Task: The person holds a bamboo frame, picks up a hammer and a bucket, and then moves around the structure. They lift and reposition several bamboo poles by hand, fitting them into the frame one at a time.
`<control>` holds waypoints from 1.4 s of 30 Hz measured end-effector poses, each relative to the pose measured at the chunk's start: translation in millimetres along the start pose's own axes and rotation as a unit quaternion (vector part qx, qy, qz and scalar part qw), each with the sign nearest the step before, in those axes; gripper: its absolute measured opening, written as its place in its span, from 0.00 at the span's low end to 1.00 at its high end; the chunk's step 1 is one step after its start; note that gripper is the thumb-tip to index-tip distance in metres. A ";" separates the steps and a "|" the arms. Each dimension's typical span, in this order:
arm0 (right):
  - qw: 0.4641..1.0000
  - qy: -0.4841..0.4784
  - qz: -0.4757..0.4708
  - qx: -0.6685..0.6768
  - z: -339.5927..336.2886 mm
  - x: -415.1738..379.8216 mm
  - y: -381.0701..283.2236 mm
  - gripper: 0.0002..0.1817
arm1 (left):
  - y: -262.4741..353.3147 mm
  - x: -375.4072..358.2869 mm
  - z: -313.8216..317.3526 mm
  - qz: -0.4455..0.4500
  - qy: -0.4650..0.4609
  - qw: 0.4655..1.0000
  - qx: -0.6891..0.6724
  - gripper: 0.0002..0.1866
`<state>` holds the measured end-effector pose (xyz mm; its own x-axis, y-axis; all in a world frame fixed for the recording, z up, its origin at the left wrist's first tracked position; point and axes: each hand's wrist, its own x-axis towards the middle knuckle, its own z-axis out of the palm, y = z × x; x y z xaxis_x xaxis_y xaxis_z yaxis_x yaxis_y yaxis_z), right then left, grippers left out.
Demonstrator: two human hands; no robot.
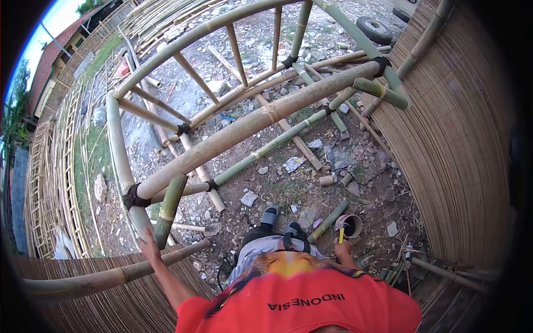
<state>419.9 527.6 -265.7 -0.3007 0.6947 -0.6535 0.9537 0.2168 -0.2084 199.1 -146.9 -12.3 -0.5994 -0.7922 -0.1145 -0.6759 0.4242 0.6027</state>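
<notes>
A bamboo chair-like frame (208, 145) with dark lashed joints stands in front of me. My left hand (150, 247) is closed around the lower end of its left side pole (117, 147), beside a short green bamboo stub (169, 212). My right hand (343, 250), low on my right, grips the yellow handle of a tool (341, 235). The tool's upper end meets the dark opening of a small pale bucket (356, 227); I cannot make out its kind. A green bamboo piece (328, 221) lies just left of the bucket.
Woven bamboo screens (444, 133) rise on the right, with another at lower left. A loose bamboo pole (100, 281) crosses near my left forearm. Stones and scraps cover the ground around my sandals (269, 215). Bamboo ladders (71, 166) and a tyre (373, 30) lie farther off.
</notes>
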 end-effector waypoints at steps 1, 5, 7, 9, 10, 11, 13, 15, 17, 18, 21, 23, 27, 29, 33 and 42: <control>1.000 0.001 0.000 0.002 1.2 -6.1 -4.2 0.18 | -4.3 3.4 1.8 0.002 0.000 1.000 -0.001 0.52; 0.998 0.014 -0.036 -0.057 13.1 -2.9 1.6 0.19 | -14.9 17.2 -1.0 0.005 0.023 0.999 0.048 0.51; 0.998 0.003 -0.020 -0.056 19.6 -0.1 8.5 0.20 | -19.1 18.0 -2.2 0.004 0.010 0.999 0.052 0.54; 0.999 0.020 -0.029 -0.038 22.7 2.5 10.5 0.19 | -22.6 17.9 -0.4 0.009 0.024 0.999 0.026 0.54; 0.999 0.020 -0.026 -0.038 15.3 -4.9 2.5 0.19 | -20.3 17.0 -0.9 0.010 0.022 0.999 0.028 0.54; 1.000 -0.011 -0.007 -0.011 6.5 -12.8 -4.2 0.21 | -18.0 16.4 -1.8 0.014 0.012 1.000 0.019 0.54; 0.999 -0.042 0.015 0.014 7.0 -17.1 3.6 0.23 | -13.6 13.0 -1.1 0.017 0.002 1.000 0.014 0.54; 0.999 0.019 -0.033 0.015 11.2 -18.6 9.9 0.18 | -13.3 10.1 -0.2 0.025 0.021 0.999 0.040 0.53; 0.999 -0.023 0.021 0.032 -2.9 -34.8 -7.7 0.18 | -22.4 14.1 0.1 0.024 0.031 0.998 0.049 0.53; 0.994 -0.063 0.076 0.054 -9.5 -43.1 -19.0 0.18 | -22.8 16.2 0.0 0.026 0.036 0.998 0.048 0.53; 0.999 -0.017 -0.017 -0.020 -0.4 -33.4 -7.3 0.18 | -18.3 14.7 -2.9 0.024 0.032 0.999 0.033 0.52; 1.000 -0.020 -0.013 -0.007 5.1 -24.2 -4.2 0.18 | -23.9 18.0 -2.3 0.032 0.032 0.998 0.037 0.51; 0.997 0.045 -0.058 -0.016 18.4 -11.7 0.5 0.17 | -19.8 18.7 -3.6 0.034 0.012 0.999 0.021 0.50; 0.999 0.020 -0.037 0.022 19.3 -3.6 2.0 0.17 | -14.8 16.4 -5.0 0.028 0.022 0.999 0.025 0.49; 0.999 -0.004 -0.004 0.042 -3.9 -36.4 -20.7 0.17 | -19.4 18.9 -3.4 0.030 0.027 0.999 0.021 0.47; 1.000 0.004 0.006 -0.004 1.0 -33.9 -2.8 0.18 | -26.8 22.5 5.6 0.001 0.041 0.999 -0.002 0.49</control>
<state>427.4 502.7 -243.7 -0.2891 0.7026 -0.6502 0.9573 0.2143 -0.1940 201.3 -173.7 -35.5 -0.5632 -0.8250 -0.0474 -0.6726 0.4244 0.6062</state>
